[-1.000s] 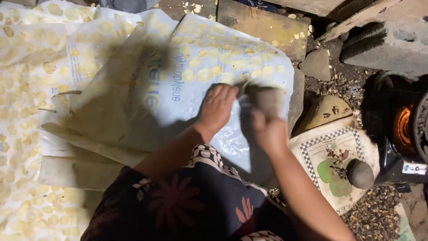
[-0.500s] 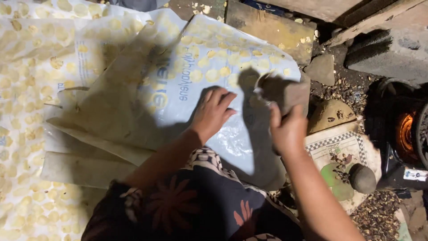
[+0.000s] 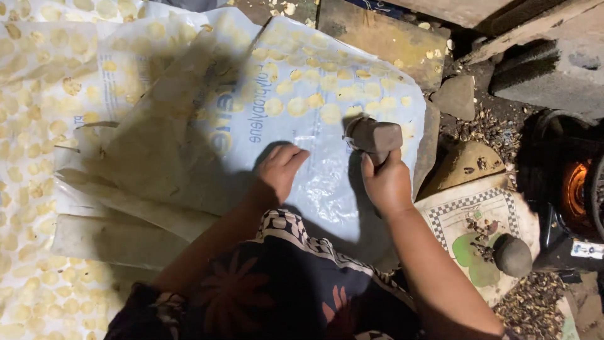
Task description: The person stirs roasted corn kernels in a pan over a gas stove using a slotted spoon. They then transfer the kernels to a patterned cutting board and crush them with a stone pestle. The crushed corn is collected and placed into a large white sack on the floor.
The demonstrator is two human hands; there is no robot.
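Observation:
My right hand (image 3: 385,182) grips a brownish stone-like block (image 3: 374,135) and holds it raised above a clear plastic sheet (image 3: 327,189). My left hand (image 3: 281,170) lies palm down on that sheet, fingers slightly curled, just left of the block. Many flattened pale yellow discs (image 3: 327,104) are spread over the far part of the sheet. My lap in dark patterned cloth (image 3: 283,283) fills the lower middle.
More sheets covered with yellow discs (image 3: 38,94) lie to the left. A round dark stone (image 3: 513,255) rests on a checkered printed mat (image 3: 478,220) at right. A stove with an orange glow (image 3: 576,189) stands far right. Flat stones and concrete blocks (image 3: 553,69) sit behind.
My right hand has lifted the block up and to the right, away from my left hand. My left hand has stayed pressed on the sheet.

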